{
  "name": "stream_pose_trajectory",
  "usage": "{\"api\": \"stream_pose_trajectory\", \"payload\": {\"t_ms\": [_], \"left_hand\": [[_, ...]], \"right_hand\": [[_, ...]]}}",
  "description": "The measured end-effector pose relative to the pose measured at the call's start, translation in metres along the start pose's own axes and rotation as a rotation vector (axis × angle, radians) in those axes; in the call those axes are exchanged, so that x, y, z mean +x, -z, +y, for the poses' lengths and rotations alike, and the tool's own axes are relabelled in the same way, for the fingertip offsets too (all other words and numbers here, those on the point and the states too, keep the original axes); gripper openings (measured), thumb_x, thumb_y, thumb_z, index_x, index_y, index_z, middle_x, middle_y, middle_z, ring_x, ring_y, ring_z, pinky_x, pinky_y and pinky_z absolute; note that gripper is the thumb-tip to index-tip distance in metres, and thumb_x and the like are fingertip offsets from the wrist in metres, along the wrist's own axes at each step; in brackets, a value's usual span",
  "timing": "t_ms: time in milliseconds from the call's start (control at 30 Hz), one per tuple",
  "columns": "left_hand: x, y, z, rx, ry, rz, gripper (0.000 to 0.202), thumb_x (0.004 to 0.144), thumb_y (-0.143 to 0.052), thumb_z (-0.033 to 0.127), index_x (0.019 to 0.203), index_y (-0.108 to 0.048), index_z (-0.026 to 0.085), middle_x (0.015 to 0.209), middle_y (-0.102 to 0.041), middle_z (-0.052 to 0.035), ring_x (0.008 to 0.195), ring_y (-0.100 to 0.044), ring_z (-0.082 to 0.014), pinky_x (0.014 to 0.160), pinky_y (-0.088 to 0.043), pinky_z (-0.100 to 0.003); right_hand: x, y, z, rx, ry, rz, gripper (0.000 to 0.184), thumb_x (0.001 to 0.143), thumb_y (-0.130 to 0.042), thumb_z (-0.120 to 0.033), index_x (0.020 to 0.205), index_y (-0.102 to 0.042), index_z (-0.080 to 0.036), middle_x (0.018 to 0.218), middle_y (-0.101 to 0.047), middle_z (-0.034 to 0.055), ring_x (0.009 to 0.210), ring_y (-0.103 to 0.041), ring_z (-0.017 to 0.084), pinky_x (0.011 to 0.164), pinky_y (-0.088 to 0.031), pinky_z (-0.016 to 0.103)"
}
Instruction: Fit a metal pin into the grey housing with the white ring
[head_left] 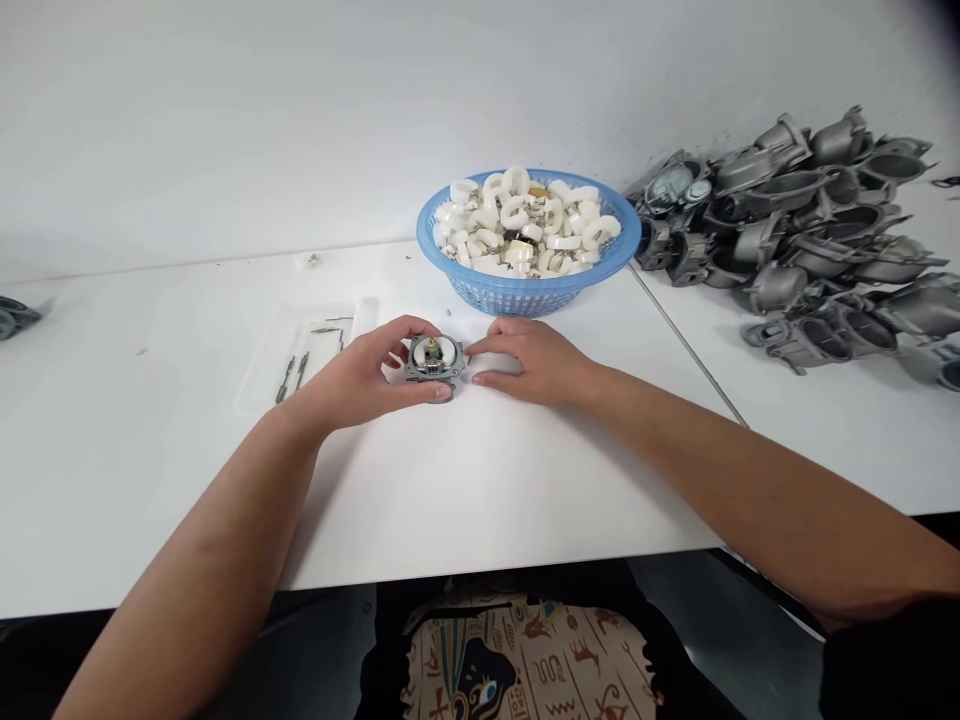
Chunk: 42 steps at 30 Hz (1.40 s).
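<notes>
A small grey metal carburetor body (434, 364) with a white float and a brass piece on top rests on the white table. My left hand (367, 375) is wrapped round its left side, thumb in front and fingers behind. My right hand (529, 360) lies just to its right, fingertips touching the part's edge, fingers loosely curled and lying low on the table.
A blue basket (525, 285) of white plastic floats stands just behind the hands. A pile of grey metal castings (817, 240) fills the right. A clear tray (300, 350) with thin metal pins lies to the left. The table's front edge (487, 570) is near me.
</notes>
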<state>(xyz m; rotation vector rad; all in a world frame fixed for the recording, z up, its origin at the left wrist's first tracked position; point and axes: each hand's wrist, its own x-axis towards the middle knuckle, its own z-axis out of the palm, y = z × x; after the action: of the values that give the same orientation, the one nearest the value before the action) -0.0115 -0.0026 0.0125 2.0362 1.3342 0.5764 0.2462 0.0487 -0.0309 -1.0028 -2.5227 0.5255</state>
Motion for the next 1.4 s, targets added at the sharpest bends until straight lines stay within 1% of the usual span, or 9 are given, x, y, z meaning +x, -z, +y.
{"api": "stream_pose_trajectory", "payload": {"t_ms": [67,167,333,433,567,667,800,1167,1400], "left_hand": [[0.001,0.0,-0.002,0.017,-0.039,-0.001,0.057,0.073,-0.076,0.054,0.121,-0.057,0.03,0.113,-0.066,-0.003,0.095,-0.061,-0.0207,0.092,-0.049,-0.041],[0.002,0.0,-0.006,0.017,-0.078,0.009,0.058,0.073,-0.076,0.055,0.122,-0.059,0.03,0.115,-0.066,-0.0043,0.101,-0.06,-0.0231,0.095,-0.049,-0.043],[0.003,-0.001,-0.009,0.009,-0.086,0.012,0.058,0.074,-0.076,0.053,0.124,-0.058,0.03,0.118,-0.065,-0.0047,0.103,-0.06,-0.0232,0.096,-0.049,-0.042],[0.002,-0.001,-0.009,0.0,-0.088,0.001,0.058,0.076,-0.075,0.052,0.126,-0.056,0.029,0.12,-0.064,-0.0054,0.105,-0.06,-0.0231,0.097,-0.048,-0.042],[0.002,-0.001,-0.006,0.009,-0.1,-0.02,0.051,0.085,-0.066,0.049,0.13,-0.056,0.028,0.121,-0.063,-0.006,0.107,-0.059,-0.0229,0.098,-0.047,-0.042],[0.001,0.0,-0.005,0.025,-0.101,-0.017,0.049,0.087,-0.062,0.048,0.132,-0.055,0.029,0.122,-0.062,-0.0055,0.109,-0.058,-0.0229,0.099,-0.047,-0.042],[0.002,-0.001,-0.005,0.007,-0.096,-0.03,0.047,0.088,-0.062,0.046,0.132,-0.054,0.029,0.124,-0.061,-0.0052,0.113,-0.056,-0.0228,0.104,-0.044,-0.044],[0.003,-0.002,-0.008,-0.061,-0.1,-0.056,0.038,0.092,-0.058,0.043,0.126,-0.051,0.028,0.115,-0.061,-0.0051,0.108,-0.056,-0.02,0.102,-0.043,-0.041],[0.004,-0.003,-0.01,-0.088,-0.114,-0.05,0.039,0.09,-0.061,0.04,0.126,-0.051,0.027,0.119,-0.061,-0.0062,0.108,-0.056,-0.0203,0.103,-0.042,-0.041]], "right_hand": [[0.001,-0.002,0.001,-0.009,0.026,0.001,0.037,0.085,-0.067,-0.05,0.115,-0.073,-0.028,0.105,-0.06,0.0061,0.095,-0.057,0.023,0.083,-0.041,0.036],[0.002,-0.001,0.001,0.063,-0.028,0.03,0.025,0.086,-0.068,-0.044,0.099,-0.078,-0.026,0.101,-0.061,0.005,0.093,-0.058,0.022,0.078,-0.041,0.033],[0.003,0.002,0.005,0.155,-0.088,0.014,0.013,0.083,-0.067,-0.032,0.085,-0.073,-0.02,0.096,-0.064,0.0029,0.082,-0.058,0.017,0.07,-0.041,0.029],[0.004,0.004,0.007,0.103,-0.088,-0.018,0.012,0.086,-0.063,-0.03,0.085,-0.069,-0.02,0.099,-0.063,0.0045,0.092,-0.057,0.021,0.078,-0.042,0.031],[0.003,0.008,0.004,-0.036,-0.007,-0.123,0.013,0.091,-0.054,-0.024,0.088,-0.065,-0.018,0.102,-0.061,0.0083,0.102,-0.052,0.026,0.09,-0.039,0.038],[0.001,0.008,-0.003,-0.134,0.03,-0.178,0.013,0.092,-0.048,-0.016,0.091,-0.061,-0.016,0.104,-0.058,0.0108,0.1,-0.049,0.026,0.09,-0.039,0.039],[-0.003,0.005,-0.012,-0.242,0.05,-0.211,0.018,0.085,-0.046,-0.002,0.09,-0.058,-0.014,0.108,-0.055,0.0127,0.1,-0.047,0.027,0.088,-0.038,0.038],[-0.01,0.003,-0.028,-0.447,0.153,-0.204,0.029,0.079,-0.04,0.005,0.091,-0.059,-0.014,0.107,-0.055,0.0161,0.096,-0.047,0.029,0.085,-0.035,0.04],[-0.01,-0.001,-0.03,-0.48,0.173,-0.158,0.033,0.076,-0.039,0.007,0.093,-0.06,-0.012,0.107,-0.055,0.0178,0.1,-0.046,0.032,0.087,-0.033,0.041]]}}
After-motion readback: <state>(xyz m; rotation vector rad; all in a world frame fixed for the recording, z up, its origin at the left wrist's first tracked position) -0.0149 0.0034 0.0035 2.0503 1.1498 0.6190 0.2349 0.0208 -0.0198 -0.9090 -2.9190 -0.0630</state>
